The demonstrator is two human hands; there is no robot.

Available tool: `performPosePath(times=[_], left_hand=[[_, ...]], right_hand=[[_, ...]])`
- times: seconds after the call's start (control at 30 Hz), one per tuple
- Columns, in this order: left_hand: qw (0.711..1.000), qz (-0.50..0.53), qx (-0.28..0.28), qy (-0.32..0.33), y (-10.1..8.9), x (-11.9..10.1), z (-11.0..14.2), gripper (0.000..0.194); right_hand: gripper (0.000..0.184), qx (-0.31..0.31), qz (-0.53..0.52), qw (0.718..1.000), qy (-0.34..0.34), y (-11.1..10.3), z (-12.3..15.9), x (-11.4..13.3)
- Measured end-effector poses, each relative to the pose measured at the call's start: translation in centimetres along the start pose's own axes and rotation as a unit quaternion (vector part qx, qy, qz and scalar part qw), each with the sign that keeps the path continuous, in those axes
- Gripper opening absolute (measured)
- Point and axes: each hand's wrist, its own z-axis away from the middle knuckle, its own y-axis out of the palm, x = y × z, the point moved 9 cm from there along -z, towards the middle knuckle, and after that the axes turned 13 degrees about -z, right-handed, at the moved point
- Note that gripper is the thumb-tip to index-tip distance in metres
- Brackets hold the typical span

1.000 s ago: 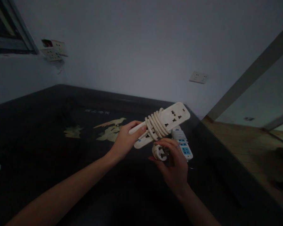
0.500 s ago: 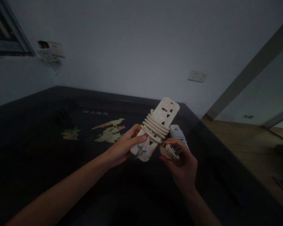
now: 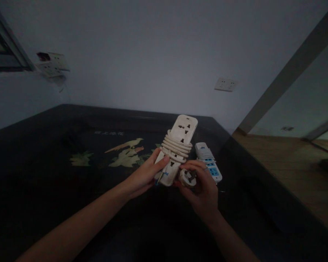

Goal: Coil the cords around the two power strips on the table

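A white power strip is held up above the dark table, tilted, with its own cord wound several times around its middle. My left hand grips the strip's lower left side, the thumb lying on its face. Between the fingers of my right hand is the plug of that cord, its prongs turned up toward me. Just beyond my right hand lies a second power strip, white with blue socket panels and a pale cord wrapped around it; my hand covers part of it.
The glossy black table bears printed leaves and a bird. A wall stands behind it with a socket plate at right and more sockets at left. Wooden floor shows past the right edge.
The held power strip and both hands have shifted slightly left in view. The plug has turned so its prongs face me more, and more of the blue-paneled strip shows.
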Motion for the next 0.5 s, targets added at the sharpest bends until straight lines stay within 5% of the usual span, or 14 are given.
performPosePath(times=[0.23,0.5], left_hand=[[0.999,-0.014,-0.039,0.019,-1.0,0.2,-0.8,0.047],[0.986,-0.114,-0.094,0.082,-2.5,0.3,-1.5,0.039]], right_hand=[[0.048,0.075,0.088,0.991,-0.063,2.1,0.3,1.1],[0.051,0.105,0.104,0.988,-0.037,2.3,0.0,0.3]])
